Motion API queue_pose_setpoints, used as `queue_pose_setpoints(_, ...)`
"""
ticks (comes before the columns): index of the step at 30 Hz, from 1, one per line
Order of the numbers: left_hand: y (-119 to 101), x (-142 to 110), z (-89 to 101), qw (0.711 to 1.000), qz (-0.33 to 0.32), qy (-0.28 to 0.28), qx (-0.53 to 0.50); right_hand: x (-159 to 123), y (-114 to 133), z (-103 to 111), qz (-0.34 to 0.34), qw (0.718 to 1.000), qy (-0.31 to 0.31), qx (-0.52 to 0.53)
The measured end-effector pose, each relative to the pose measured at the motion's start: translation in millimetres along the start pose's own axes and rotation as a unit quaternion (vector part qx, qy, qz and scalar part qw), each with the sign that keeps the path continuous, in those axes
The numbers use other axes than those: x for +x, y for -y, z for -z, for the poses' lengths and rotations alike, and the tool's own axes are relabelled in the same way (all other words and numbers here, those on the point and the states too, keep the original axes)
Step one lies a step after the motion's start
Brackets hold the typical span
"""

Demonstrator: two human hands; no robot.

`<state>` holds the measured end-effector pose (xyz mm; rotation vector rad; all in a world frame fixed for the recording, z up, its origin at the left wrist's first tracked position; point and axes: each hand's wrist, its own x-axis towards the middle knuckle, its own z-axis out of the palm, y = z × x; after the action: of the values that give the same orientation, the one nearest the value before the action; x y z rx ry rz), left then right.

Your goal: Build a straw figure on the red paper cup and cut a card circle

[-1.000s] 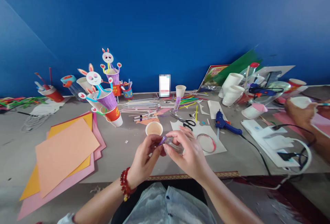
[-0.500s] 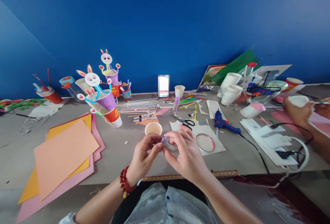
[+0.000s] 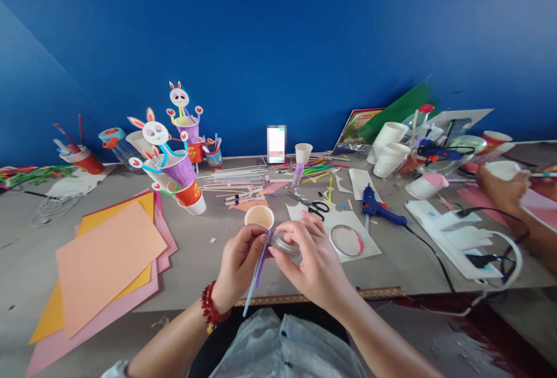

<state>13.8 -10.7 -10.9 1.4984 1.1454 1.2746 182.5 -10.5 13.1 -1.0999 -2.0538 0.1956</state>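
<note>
My left hand point(image 3: 243, 259), with a red bead bracelet at the wrist, pinches thin purple and pale straws point(image 3: 257, 276) that slant down toward my lap. Close beside it, my right hand point(image 3: 307, 247) is curled around a roll of clear tape point(image 3: 286, 241), which its fingers partly hide. The two hands nearly meet at the upper end of the straws. Just beyond them stands a paper cup point(image 3: 259, 216). Black-handled scissors point(image 3: 319, 210) lie past the right hand, and a second tape ring point(image 3: 347, 240) rests on cut white paper point(image 3: 369, 244).
Coloured paper sheets point(image 3: 108, 262) are stacked at left, near rabbit-decorated cups point(image 3: 180, 172). Loose straws point(image 3: 235, 175) lie at the back. A blue glue gun point(image 3: 378, 207) and a white power strip point(image 3: 435, 233) with cables are at right, beside another person's hand point(image 3: 500, 186) holding a white cup.
The straws in my left hand have swung into view and now point down toward me. My left hand has drawn slightly back from the tape roll; my right hand has barely moved.
</note>
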Motion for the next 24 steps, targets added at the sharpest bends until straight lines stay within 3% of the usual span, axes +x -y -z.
queue_pose_setpoints(9, 2.9, -2.7, 3.5, 0.981, 0.103, 0.051, -0.157, 1.7, -5.0, -3.8, -0.015, 1.0, 0.0, -0.008)
queue_pose_setpoints(13, -0.5, -0.2, 6.4, 0.968, 0.109, 0.087, -0.209, 2.2, -7.2, -3.2, -0.016, 1.0, -0.007, 0.0)
queue_pose_setpoints(24, -1.2, 1.7, 7.7, 0.977, 0.104, 0.064, -0.173, 3.1, -5.2, -0.8, -0.009, 1.0, -0.015, 0.01)
